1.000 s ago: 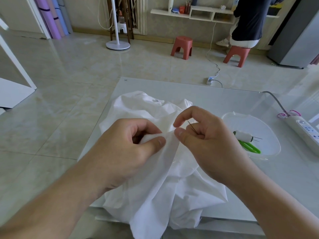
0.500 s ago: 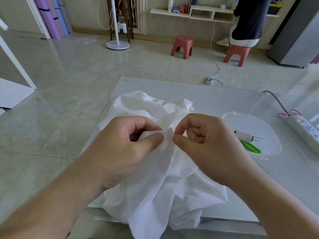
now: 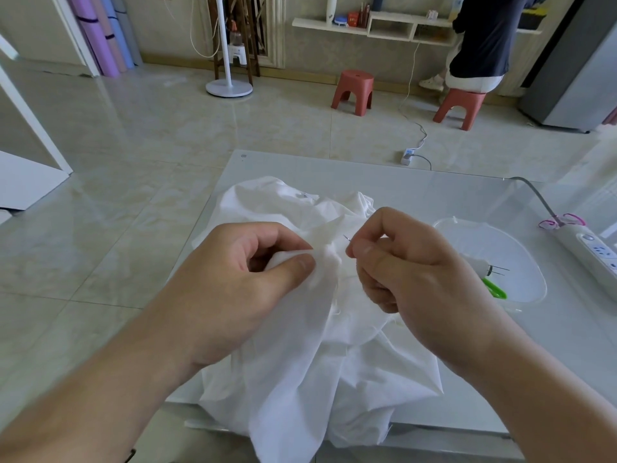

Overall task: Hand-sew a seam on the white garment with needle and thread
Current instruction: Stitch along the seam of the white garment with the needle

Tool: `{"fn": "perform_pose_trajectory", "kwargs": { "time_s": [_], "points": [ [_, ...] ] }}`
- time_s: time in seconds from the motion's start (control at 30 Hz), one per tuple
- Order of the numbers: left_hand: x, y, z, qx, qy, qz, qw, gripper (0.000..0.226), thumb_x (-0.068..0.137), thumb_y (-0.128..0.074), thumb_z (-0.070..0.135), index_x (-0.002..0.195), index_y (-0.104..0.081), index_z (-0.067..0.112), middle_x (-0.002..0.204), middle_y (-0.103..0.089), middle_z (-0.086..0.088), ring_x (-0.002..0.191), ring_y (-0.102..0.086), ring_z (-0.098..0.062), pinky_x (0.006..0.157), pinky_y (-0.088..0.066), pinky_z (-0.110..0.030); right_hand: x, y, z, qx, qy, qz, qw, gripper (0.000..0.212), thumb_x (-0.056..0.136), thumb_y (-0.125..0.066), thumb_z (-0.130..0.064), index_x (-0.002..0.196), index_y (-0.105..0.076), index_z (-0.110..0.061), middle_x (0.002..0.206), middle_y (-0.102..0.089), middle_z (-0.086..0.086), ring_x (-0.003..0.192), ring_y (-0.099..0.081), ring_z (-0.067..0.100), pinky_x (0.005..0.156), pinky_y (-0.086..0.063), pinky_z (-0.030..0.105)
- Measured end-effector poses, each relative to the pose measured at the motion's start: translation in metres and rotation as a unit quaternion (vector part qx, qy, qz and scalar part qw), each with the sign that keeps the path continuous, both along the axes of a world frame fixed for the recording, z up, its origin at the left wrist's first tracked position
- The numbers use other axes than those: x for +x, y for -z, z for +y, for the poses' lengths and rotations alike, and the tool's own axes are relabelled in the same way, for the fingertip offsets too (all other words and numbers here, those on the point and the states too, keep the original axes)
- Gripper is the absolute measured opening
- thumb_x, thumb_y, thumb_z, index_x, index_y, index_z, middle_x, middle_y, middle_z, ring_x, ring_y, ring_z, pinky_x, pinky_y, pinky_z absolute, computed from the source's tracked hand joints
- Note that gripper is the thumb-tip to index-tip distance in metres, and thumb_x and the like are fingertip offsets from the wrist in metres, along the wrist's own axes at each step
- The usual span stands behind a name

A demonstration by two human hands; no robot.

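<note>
On the pale glossy table (image 3: 434, 195) in front of me lies the white garment (image 3: 300, 379), heaped and crumpled, its near edge spilling over the table's front. My left hand (image 3: 233, 285) pinches a raised fold of it between thumb and curled fingers, and my right hand (image 3: 410, 275), just beside it, is curled with thumb and forefinger pinching the needle (image 3: 347, 238), of which only a short dark tip shows above my thumb. I cannot make out the thread against the cloth. I judge the fabric thin, light and limp: it drapes in soft folds, holds no shape of its own, and would slide on the smooth tabletop if tugged, so the place to hold it is close to the seam line, keeping the fold taut between my two hands. Loose frayed ends hang from it below my hands, which suggests a raw edge that could unravel under rough pulling. The needle is slim, stiff and sharp, easy to lose from a light grip, best held near its middle. To my right sits a clear shallow plastic dish (image 3: 521, 295), holding a white spool (image 3: 477, 265) with pins and a small green-handled tool (image 3: 495, 289); beyond it a white power strip (image 3: 594, 252) lies by the table's edge.
</note>
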State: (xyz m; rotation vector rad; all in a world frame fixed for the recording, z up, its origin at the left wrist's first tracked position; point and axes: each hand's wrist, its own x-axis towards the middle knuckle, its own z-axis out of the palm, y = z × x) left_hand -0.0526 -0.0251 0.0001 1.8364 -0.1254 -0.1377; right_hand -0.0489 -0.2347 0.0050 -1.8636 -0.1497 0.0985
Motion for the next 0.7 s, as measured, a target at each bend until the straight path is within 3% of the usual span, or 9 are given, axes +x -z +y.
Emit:
{"fn": "perform_pose_trajectory", "kwargs": {
  "time_s": [0.1,0.23,0.47,0.6,0.7],
  "points": [
    [0.000,0.000,0.001,0.000,0.004,-0.007,1.000,0.008,0.091,-0.074,0.030,0.088,-0.082,0.031,0.086,-0.080,0.008,0.083,-0.077,-0.010,0.079,-0.055,-0.033,-0.003,0.000,0.002,0.022,-0.001,-0.034,0.999,0.011,0.086,-0.064,-0.024,0.077,-0.066,-0.018,0.055,-0.049,-0.003,0.052,-0.039,0.020,0.051,-0.032,0.031],
    [0.000,0.001,0.001,0.000,0.006,-0.002,1.000,0.011,0.095,-0.073,0.026,0.091,-0.082,0.029,0.089,-0.081,0.004,0.089,-0.078,-0.019,0.087,-0.060,-0.044,-0.009,-0.003,0.008,0.037,-0.009,-0.049,0.998,0.021,0.090,-0.077,-0.011,0.072,-0.067,-0.013,0.053,-0.048,-0.008,0.050,-0.039,0.016,0.049,-0.033,0.025],
    [0.000,-0.001,0.001,0.001,0.012,0.007,1.000,0.013,0.098,-0.071,0.028,0.091,-0.083,0.030,0.089,-0.080,0.004,0.090,-0.077,-0.019,0.088,-0.058,-0.040,-0.010,-0.002,0.011,0.013,0.011,-0.046,0.999,0.021,0.088,-0.078,-0.006,0.070,-0.068,-0.012,0.054,-0.050,-0.005,0.049,-0.043,0.011,0.050,-0.037,0.020],
    [-0.001,-0.001,0.001,0.007,0.013,0.001,1.000,0.016,0.101,-0.071,0.026,0.092,-0.083,0.033,0.089,-0.080,0.002,0.091,-0.076,-0.019,0.089,-0.058,-0.040,-0.012,-0.005,0.014,-0.011,-0.006,-0.065,0.998,0.019,0.087,-0.080,-0.009,0.072,-0.071,-0.017,0.087,-0.072,-0.006,0.070,-0.067,0.015,0.066,-0.050,0.019],
    [-0.001,-0.002,0.000,0.010,0.007,0.008,1.000,0.022,0.100,-0.066,0.022,0.092,-0.083,0.033,0.092,-0.080,-0.003,0.095,-0.076,-0.024,0.096,-0.059,-0.049,-0.013,-0.006,0.014,-0.031,-0.012,-0.059,0.998,0.023,0.087,-0.078,-0.007,0.069,-0.070,-0.019,0.111,-0.074,-0.014,0.067,-0.069,0.016,0.068,-0.055,0.025]
  ]
}}
